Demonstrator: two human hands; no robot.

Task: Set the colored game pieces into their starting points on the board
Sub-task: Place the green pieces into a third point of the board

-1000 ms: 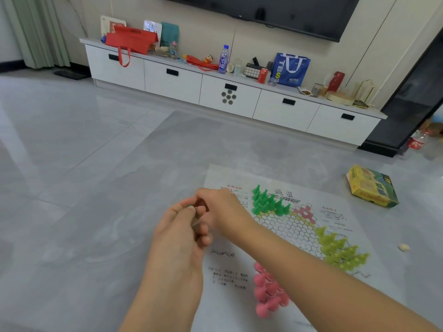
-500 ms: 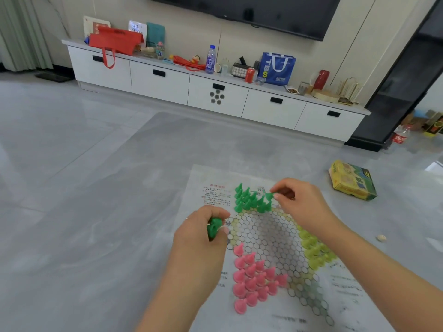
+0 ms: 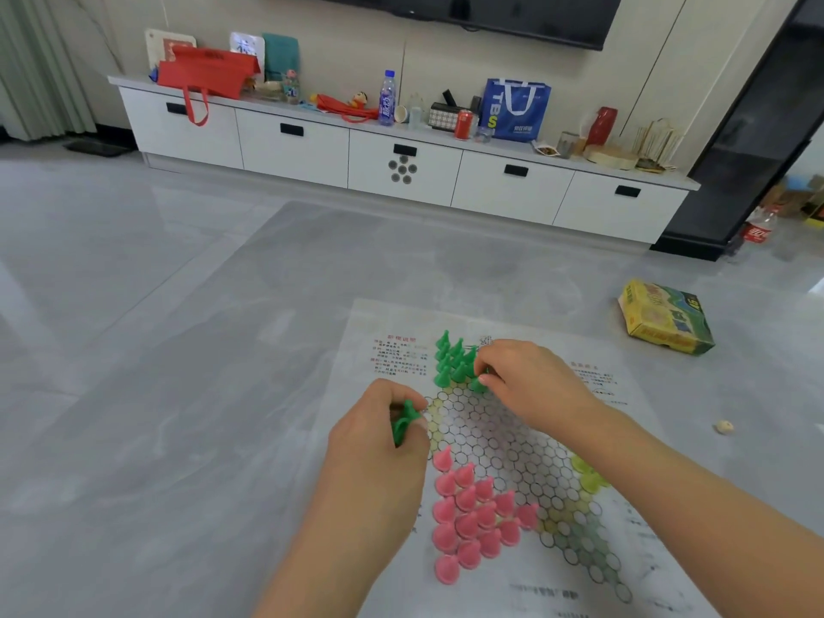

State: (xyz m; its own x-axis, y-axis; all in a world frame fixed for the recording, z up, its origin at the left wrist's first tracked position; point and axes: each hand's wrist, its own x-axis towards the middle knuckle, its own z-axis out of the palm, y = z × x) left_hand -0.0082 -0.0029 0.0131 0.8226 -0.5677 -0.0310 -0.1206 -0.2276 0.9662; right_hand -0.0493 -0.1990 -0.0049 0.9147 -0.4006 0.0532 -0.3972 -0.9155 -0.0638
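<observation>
Down on the grey floor lies the paper game board, its near edge cut off by the bottom of the frame. The left hand is curled round a few green pieces; only their tops poke out past the thumb, so how many it holds cannot be told. The right hand reaches over the far point of the board, its fingertips pinching one green piece whose base sits at the board surface, just beside the standing green cluster. The palm covers part of that cluster. Pink pieces stand packed together in the near point, between the two forearms. The right forearm hides most of the yellow-green pieces; only a few show at its edge. Printed text on the board is too small to read. Well apart to the right sits a yellow box, and near it a small pale object too blurred to identify.
</observation>
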